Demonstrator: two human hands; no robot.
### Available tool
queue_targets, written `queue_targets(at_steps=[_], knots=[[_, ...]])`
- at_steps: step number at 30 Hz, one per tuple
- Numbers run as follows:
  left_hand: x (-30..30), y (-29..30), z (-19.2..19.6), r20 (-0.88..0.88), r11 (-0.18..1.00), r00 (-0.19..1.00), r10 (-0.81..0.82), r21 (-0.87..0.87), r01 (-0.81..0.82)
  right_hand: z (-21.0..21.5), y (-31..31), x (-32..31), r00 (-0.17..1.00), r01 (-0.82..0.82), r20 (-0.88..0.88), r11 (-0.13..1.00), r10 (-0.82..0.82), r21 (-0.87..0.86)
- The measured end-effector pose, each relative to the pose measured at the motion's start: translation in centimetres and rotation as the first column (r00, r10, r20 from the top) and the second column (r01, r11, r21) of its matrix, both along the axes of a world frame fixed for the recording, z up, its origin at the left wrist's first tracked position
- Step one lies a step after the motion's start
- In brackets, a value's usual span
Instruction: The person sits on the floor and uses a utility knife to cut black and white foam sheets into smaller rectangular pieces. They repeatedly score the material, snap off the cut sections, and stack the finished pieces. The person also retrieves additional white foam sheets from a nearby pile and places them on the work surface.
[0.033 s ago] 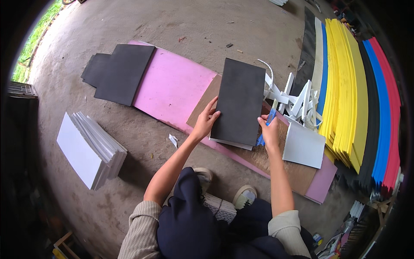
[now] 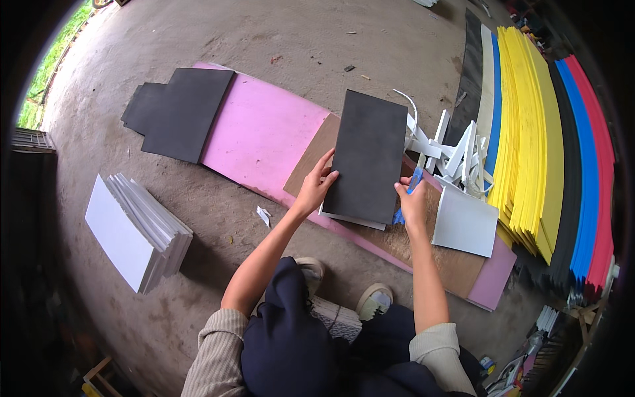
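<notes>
A black rectangular foam sheet (image 2: pixel 368 159) is in front of me, with a white sheet (image 2: pixel 357 220) showing under its near edge. My left hand (image 2: pixel 316 188) grips the black sheet's left edge, thumb on top and fingers bent along the side. At the right edge, my right hand (image 2: pixel 413 200) is closed around a blue-handled utility knife (image 2: pixel 416 178), its narrow end pointing away from me. The fingertips of that hand are by the sheet's edge; whether they touch it I cannot tell. Below lies a brown board (image 2: pixel 456 268) on a pink sheet (image 2: pixel 264 126).
White offcuts (image 2: pixel 456 155) are heaped beyond my right hand, near a loose white sheet (image 2: pixel 465 221). Yellow sheets (image 2: pixel 522 145) and blue sheets (image 2: pixel 585 152) stand at the right. Black sheets (image 2: pixel 188 112) lie at the far left; a white stack (image 2: pixel 126 231) stands nearer.
</notes>
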State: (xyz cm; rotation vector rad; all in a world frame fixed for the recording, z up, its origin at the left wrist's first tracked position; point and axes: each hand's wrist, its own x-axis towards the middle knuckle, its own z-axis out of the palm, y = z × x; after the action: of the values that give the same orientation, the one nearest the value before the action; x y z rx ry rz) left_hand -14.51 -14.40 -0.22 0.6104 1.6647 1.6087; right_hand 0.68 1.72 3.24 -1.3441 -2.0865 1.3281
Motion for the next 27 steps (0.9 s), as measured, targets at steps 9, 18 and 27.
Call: queue_targets(at_steps=[9,18,27], knots=[[0.2,1.1,-0.3,-0.366,0.984,0.927,-0.082,-0.177,0.017,-3.5,-0.5,2.1,0.985,0.164,-0.047,0.986,-0.164,-0.013],[0.0,1.1,-1.0,-0.513,0.971,0.851,-0.109,-0.238,-0.019,-4.1,-0.6,1.1,0.984,0.165,-0.074,0.986,-0.163,0.028],[-0.1,0.7,-0.7,-0.536,0.965,0.832,-0.144,-0.263,-0.002,-3.8,-0.6,0.7,0.986,0.164,-0.018,0.985,-0.164,0.046]])
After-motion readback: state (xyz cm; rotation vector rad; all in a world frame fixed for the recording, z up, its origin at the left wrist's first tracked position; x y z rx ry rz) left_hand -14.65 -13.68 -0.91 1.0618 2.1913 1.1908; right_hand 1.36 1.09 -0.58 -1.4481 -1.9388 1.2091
